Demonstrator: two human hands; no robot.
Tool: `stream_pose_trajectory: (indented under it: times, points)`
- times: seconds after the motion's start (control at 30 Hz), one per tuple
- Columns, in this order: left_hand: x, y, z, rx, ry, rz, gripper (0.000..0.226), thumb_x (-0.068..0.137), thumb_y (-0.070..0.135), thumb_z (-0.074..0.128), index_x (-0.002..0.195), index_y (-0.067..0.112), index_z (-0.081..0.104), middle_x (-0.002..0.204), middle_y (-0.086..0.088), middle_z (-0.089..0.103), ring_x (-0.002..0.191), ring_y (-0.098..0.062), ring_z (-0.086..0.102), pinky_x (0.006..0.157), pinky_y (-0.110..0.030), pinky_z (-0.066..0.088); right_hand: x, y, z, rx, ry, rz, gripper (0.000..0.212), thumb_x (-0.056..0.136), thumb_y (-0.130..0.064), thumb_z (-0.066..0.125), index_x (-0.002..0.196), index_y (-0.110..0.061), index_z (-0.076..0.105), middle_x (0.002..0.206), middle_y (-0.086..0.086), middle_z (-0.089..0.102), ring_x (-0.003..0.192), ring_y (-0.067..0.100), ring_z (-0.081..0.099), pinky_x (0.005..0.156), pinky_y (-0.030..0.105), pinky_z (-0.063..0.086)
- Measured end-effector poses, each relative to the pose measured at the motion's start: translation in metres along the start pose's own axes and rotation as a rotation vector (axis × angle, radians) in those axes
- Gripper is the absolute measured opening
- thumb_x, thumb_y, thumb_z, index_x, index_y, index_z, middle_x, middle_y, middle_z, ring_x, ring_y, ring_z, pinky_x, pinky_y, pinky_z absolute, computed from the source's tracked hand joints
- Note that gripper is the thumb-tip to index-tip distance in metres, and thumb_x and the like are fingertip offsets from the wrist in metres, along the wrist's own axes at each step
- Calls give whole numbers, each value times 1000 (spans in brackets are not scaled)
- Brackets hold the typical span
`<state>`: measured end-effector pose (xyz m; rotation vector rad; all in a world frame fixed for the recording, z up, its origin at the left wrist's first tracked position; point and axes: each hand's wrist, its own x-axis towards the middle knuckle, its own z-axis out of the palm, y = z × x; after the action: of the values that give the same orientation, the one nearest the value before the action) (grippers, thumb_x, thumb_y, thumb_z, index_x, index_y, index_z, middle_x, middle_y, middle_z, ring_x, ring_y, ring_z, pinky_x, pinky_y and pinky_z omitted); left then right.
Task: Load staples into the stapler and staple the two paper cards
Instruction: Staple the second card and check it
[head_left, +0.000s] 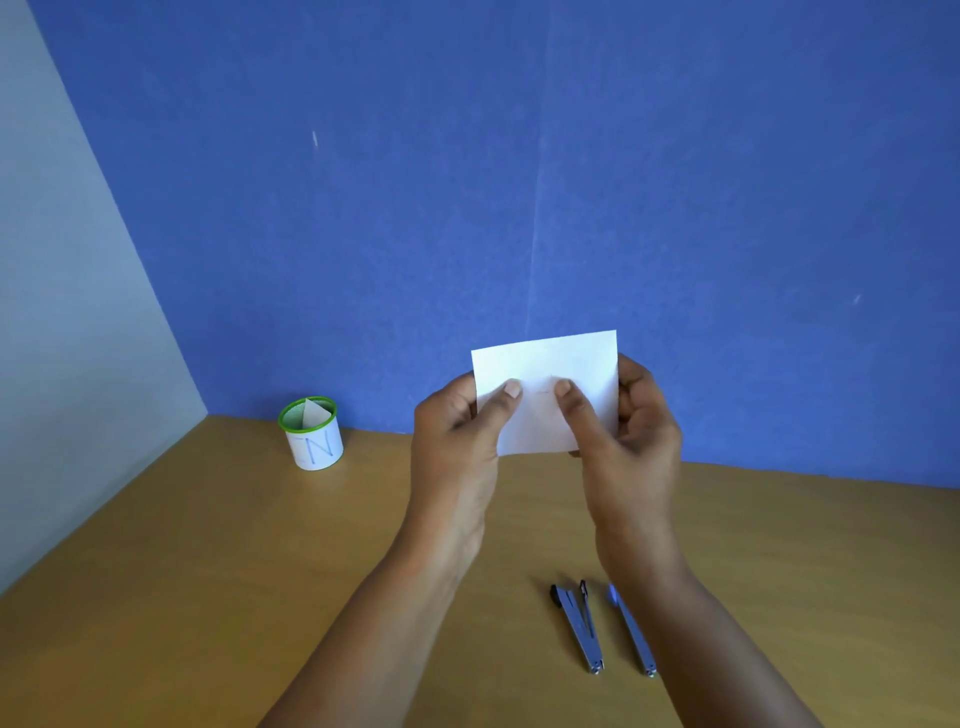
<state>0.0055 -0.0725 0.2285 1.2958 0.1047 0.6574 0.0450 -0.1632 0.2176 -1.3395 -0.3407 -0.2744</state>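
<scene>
Pinching the paper cards (550, 369) between thumbs and fingers, the left grip (457, 431) has the left edge and the right grip (639, 436) the right edge, holding them upright above the tabletop (208, 571). Below the right forearm lies the stapler (579, 631), sprung open. Far left, by the blue wall (467, 156), stands a green-rimmed cup (311, 441) marked N.

Quantities: two hands, left hand (457, 436) and right hand (636, 436); two staplers, open stapler (577, 627) and second stapler (634, 638); one visible white card (545, 364); one green-rimmed cup (314, 439); one table (208, 571).
</scene>
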Motion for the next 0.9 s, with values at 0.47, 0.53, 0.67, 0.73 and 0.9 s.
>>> stream_pose_trajectory:
  times: [0.47,0.53,0.67,0.73,0.9]
  points:
    - [-6,2,-1,71,79,96,23,90,5,56,83,20,71,76,11,73,72,-1,63,67,-13,50,-6,0,-1,-295,180,-273,32,76,-29,66,103,-31,48,98,-24,52,86,-3,53,69,12,41]
    - [-7,2,0,57,112,110,21,91,4,55,83,18,70,73,12,72,69,2,61,64,-10,47,-9,3,0,-415,176,-402,26,76,-32,60,98,-31,47,97,-25,45,88,3,48,74,14,38]
    - [-9,2,1,46,144,131,19,91,8,55,77,11,69,70,5,66,68,-4,58,65,-16,47,-17,6,6,-490,8,-416,33,81,-43,50,105,-23,62,104,-19,51,99,-1,46,84,21,42]
    - [-13,5,6,21,117,127,29,92,21,55,66,16,67,63,8,63,64,-4,57,63,-17,46,-20,5,9,-454,-85,-354,46,81,-52,45,115,-23,60,111,-21,51,108,-3,47,88,15,41]
    - [-20,3,8,8,79,140,45,92,47,42,95,14,72,94,0,75,91,-10,70,75,-19,54,-22,-4,8,-218,-220,-171,55,78,-58,42,115,-22,61,113,-13,62,106,-2,55,76,7,41]
